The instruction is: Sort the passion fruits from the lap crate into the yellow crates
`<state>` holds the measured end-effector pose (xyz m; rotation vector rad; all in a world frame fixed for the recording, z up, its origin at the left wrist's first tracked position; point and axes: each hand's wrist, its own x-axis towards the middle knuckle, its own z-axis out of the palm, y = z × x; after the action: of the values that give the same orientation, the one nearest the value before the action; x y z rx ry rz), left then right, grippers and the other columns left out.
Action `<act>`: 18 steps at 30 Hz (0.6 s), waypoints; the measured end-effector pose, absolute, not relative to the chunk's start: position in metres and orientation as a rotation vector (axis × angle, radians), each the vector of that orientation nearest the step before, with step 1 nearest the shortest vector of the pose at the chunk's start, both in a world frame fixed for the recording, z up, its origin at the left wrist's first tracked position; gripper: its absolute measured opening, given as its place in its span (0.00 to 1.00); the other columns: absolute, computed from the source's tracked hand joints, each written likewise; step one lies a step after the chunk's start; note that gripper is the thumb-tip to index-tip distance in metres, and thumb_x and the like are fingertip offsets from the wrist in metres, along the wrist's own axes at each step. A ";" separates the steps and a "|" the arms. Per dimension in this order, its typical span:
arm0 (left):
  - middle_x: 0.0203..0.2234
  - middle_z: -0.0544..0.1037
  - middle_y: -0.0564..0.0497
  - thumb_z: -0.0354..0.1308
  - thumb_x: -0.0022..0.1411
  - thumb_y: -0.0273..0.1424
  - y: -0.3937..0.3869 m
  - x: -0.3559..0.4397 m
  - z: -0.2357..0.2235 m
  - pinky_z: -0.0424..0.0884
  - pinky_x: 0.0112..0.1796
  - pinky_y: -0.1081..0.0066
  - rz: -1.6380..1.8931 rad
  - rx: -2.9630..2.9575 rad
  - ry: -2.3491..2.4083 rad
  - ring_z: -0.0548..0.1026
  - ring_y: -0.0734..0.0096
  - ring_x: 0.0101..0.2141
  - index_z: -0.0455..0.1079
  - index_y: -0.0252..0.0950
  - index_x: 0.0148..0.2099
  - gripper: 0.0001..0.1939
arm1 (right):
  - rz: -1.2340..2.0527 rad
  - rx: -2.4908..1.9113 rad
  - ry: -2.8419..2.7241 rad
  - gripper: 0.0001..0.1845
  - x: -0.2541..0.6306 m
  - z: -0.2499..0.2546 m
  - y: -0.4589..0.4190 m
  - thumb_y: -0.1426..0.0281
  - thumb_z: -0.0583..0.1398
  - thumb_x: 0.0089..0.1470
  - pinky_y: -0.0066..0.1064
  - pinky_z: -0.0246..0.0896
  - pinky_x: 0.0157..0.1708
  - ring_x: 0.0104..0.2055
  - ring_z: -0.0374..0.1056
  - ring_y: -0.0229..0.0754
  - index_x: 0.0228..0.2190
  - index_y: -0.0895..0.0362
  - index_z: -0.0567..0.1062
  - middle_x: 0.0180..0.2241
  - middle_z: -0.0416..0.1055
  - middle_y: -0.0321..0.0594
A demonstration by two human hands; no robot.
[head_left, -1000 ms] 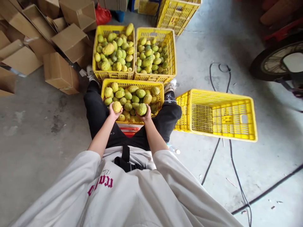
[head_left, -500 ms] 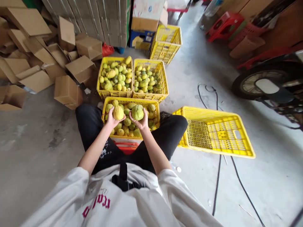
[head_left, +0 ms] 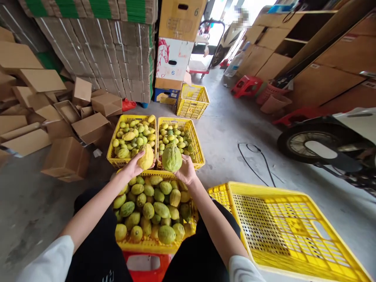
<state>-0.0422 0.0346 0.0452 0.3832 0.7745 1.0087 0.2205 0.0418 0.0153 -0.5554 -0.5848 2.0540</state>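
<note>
My left hand [head_left: 135, 164] is closed round a yellow, bumpy, melon-like fruit [head_left: 146, 157]. In my right hand [head_left: 186, 169] is a rounder, ribbed green melon-like fruit [head_left: 172, 158]. Both fruits are held up side by side, a small gap apart, above the far rim of the near yellow crate [head_left: 152, 247]. That crate, between my knees, is full of green and yellow fruits [head_left: 148, 210] of the same sort. Beyond my hands stand two more yellow crates side by side, the left one [head_left: 111, 150] and the right one [head_left: 200, 156], both holding smaller fruits.
A tipped yellow crate [head_left: 279, 219] lies by my right knee. Cardboard boxes [head_left: 66, 158] are heaped on the left, before stacked flat cartons [head_left: 123, 62]. Another yellow crate [head_left: 192, 102] stands farther back. A black cable [head_left: 260, 152] and a motorbike wheel [head_left: 305, 143] are on the right.
My view has tilted up, so the room's far end now shows. Both hands have risen and moved forward with their fruits, from over the near crate to its far rim.
</note>
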 end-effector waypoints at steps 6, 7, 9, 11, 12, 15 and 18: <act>0.45 0.91 0.37 0.77 0.66 0.41 0.059 -0.029 0.043 0.90 0.47 0.58 0.858 0.436 0.713 0.92 0.47 0.46 0.81 0.32 0.62 0.29 | 2.155 -0.620 -0.546 0.25 0.224 0.000 0.066 0.51 0.77 0.54 0.57 0.87 0.64 0.57 0.89 0.62 0.48 0.50 0.84 0.44 0.91 0.45; 0.46 0.91 0.37 0.75 0.68 0.42 0.061 -0.025 0.045 0.91 0.48 0.57 0.856 0.403 0.712 0.92 0.47 0.47 0.81 0.32 0.64 0.28 | 2.163 -0.634 -0.512 0.25 0.223 -0.001 0.069 0.51 0.76 0.56 0.57 0.88 0.63 0.57 0.89 0.61 0.48 0.50 0.83 0.44 0.91 0.45; 0.49 0.92 0.37 0.68 0.73 0.43 0.064 -0.020 0.051 0.91 0.53 0.52 0.879 0.312 0.699 0.93 0.45 0.51 0.80 0.33 0.69 0.29 | 2.153 -0.647 -0.439 0.23 0.221 -0.003 0.073 0.49 0.73 0.60 0.57 0.89 0.62 0.59 0.89 0.61 0.49 0.49 0.82 0.45 0.91 0.45; 0.51 0.92 0.37 0.60 0.76 0.42 0.066 -0.018 0.056 0.90 0.58 0.47 0.912 0.227 0.682 0.93 0.44 0.54 0.78 0.34 0.72 0.29 | 2.122 -0.636 -0.389 0.23 0.220 -0.003 0.074 0.48 0.71 0.63 0.58 0.88 0.63 0.61 0.88 0.62 0.50 0.49 0.82 0.46 0.91 0.45; 0.52 0.92 0.37 0.58 0.77 0.40 0.066 -0.017 0.058 0.89 0.60 0.46 0.929 0.198 0.676 0.92 0.44 0.56 0.77 0.35 0.73 0.29 | 2.105 -0.623 -0.375 0.23 0.220 -0.003 0.073 0.48 0.71 0.63 0.59 0.88 0.63 0.62 0.88 0.62 0.51 0.49 0.82 0.47 0.91 0.45; 0.54 0.92 0.37 0.57 0.77 0.39 0.064 -0.017 0.055 0.88 0.62 0.47 0.949 0.174 0.685 0.92 0.44 0.58 0.76 0.36 0.74 0.28 | 2.067 -0.579 -0.371 0.25 0.222 -0.001 0.067 0.50 0.71 0.58 0.65 0.85 0.66 0.65 0.86 0.66 0.51 0.50 0.83 0.51 0.92 0.47; 0.54 0.92 0.39 0.65 0.76 0.40 0.060 -0.016 0.046 0.88 0.62 0.50 0.916 0.223 0.710 0.92 0.43 0.59 0.77 0.37 0.72 0.28 | 2.046 -0.565 -0.395 0.26 0.223 0.002 0.060 0.52 0.72 0.53 0.70 0.83 0.68 0.68 0.83 0.69 0.51 0.49 0.83 0.54 0.91 0.47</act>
<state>-0.0158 0.0599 0.0460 0.2229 0.7095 0.9155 0.2226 0.0604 0.0021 -0.5646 -0.3954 2.0456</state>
